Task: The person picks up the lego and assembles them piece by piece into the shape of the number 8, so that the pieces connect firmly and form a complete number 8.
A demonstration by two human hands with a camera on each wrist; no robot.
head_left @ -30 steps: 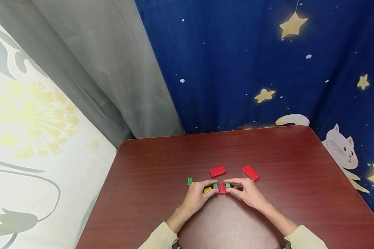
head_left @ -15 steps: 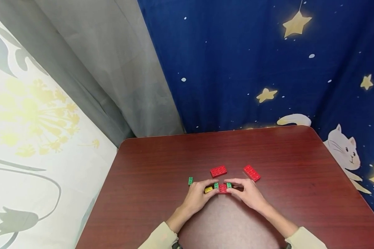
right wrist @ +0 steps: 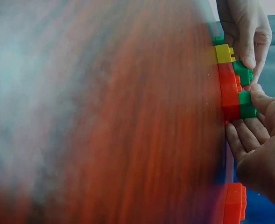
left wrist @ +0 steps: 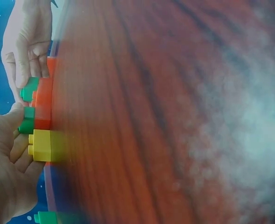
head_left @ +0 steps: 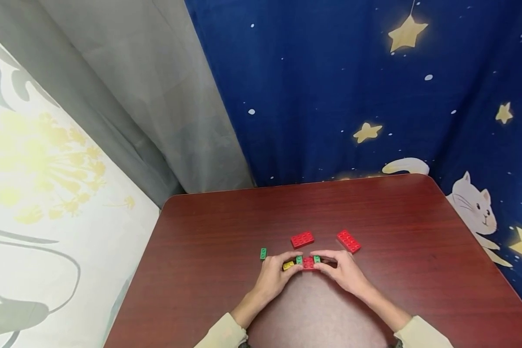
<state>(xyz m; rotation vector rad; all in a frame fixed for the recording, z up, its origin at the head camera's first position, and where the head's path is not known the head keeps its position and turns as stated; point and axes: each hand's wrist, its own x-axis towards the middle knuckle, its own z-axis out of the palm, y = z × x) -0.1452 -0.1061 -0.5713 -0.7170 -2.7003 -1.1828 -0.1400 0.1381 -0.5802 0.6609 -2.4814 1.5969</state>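
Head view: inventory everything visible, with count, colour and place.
table: 1, reddish brown, lower centre
middle red brick: 1, red, on table
mounted green bricks: 2, green, on that brick's ends
yellow brick: 1, yellow, left of middle red brick
loose green brick: 1, green, leftmost
far red bricks: 2, red, farther back
grey curtain: 1, grey, back left
blue curtain: 1, starry blue, back
patterned backdrop: 1, white, left edge
left hand: 1, pinching one mounted green brick
right hand: 1, pinching the other
sleeves: 2, pale, bottom
wrist gear: 2, dark, by sleeves
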